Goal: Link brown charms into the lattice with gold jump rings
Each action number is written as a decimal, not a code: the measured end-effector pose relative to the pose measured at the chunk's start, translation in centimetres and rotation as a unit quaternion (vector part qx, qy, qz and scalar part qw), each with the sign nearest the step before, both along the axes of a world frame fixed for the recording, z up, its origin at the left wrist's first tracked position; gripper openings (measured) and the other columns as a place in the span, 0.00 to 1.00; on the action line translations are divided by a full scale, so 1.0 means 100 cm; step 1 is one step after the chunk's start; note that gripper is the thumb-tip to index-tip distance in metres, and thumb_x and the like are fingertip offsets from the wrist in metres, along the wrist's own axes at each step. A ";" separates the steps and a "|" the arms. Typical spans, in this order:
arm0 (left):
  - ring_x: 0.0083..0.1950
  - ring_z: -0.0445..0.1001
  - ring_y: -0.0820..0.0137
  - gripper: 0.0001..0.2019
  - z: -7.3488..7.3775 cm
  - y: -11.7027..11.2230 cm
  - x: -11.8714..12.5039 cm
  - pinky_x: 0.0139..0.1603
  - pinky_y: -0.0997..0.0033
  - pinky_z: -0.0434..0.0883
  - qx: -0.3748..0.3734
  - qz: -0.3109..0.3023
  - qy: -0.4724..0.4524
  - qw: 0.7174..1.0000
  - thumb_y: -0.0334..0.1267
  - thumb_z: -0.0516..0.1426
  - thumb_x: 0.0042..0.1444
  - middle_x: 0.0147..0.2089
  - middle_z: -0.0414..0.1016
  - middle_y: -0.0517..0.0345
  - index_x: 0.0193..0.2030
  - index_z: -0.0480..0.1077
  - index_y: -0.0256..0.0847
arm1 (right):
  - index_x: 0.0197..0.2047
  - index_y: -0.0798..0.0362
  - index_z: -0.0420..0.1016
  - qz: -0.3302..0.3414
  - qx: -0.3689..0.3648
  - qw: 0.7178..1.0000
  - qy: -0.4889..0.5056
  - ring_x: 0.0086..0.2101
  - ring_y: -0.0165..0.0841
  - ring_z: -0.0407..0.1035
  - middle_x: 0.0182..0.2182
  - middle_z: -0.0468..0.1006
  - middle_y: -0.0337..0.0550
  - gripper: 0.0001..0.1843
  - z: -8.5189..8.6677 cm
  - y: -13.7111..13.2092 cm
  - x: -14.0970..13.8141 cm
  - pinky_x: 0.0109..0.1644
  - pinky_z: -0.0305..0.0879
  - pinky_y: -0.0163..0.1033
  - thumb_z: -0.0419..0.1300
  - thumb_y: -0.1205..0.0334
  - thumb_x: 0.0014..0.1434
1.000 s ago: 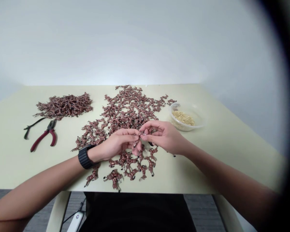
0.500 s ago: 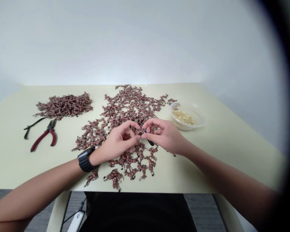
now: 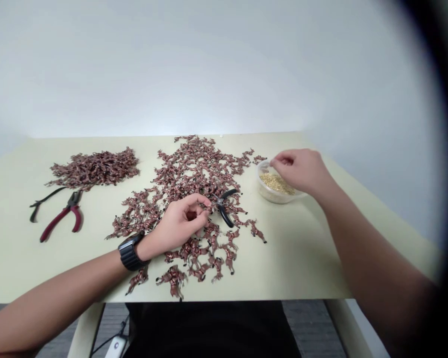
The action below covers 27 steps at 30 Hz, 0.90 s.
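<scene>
My left hand (image 3: 181,223), with a black watch (image 3: 129,251) on its wrist, rests over a wide spread of small brown figurines (image 3: 194,174) on the pale table (image 3: 306,248). Its fingers are pinched together on one small brown figurine. Black-handled pliers (image 3: 226,204) lie on the spread just right of that hand. My right hand (image 3: 302,169) hovers over a clear plastic bowl (image 3: 271,194) holding small golden pieces (image 3: 278,183). Its fingertips are bunched at the bowl's left rim, and I cannot see what, if anything, they pinch.
A second heap of brown figurines (image 3: 93,169) sits at the back left. Red-handled pliers (image 3: 61,216) and a black tool (image 3: 43,199) lie at the left. A white wall rises behind the table. The table's front edge runs below my forearms.
My right hand left the left hand and moved right and back to the bowl. The black-handled pliers now lie uncovered on the figurines. My left hand stayed in place, still pinching.
</scene>
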<state>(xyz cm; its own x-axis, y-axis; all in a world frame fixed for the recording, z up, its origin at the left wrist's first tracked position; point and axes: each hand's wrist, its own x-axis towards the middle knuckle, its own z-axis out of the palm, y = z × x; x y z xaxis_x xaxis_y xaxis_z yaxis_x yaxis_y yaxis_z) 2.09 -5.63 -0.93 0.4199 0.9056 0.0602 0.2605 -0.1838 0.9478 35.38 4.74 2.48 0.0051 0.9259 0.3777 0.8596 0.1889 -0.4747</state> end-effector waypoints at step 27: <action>0.26 0.73 0.75 0.10 0.002 0.002 -0.001 0.28 0.77 0.70 0.038 -0.001 0.041 0.998 0.38 0.56 0.68 0.30 0.75 0.61 0.52 0.71 0.40 | 0.39 0.47 0.79 0.097 -0.218 0.960 -0.144 0.36 0.37 0.73 0.37 0.82 0.41 0.09 -0.030 0.031 0.020 0.38 0.64 0.39 0.62 0.57 0.54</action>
<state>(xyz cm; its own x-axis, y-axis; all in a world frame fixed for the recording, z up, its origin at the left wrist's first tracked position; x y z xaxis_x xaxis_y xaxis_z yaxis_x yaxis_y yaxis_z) 1.96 -5.44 -0.77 0.4284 0.8987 0.0938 0.3356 -0.2546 0.9070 37.43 7.80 -0.57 -0.2294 0.9695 -0.0868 0.9360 0.1952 -0.2928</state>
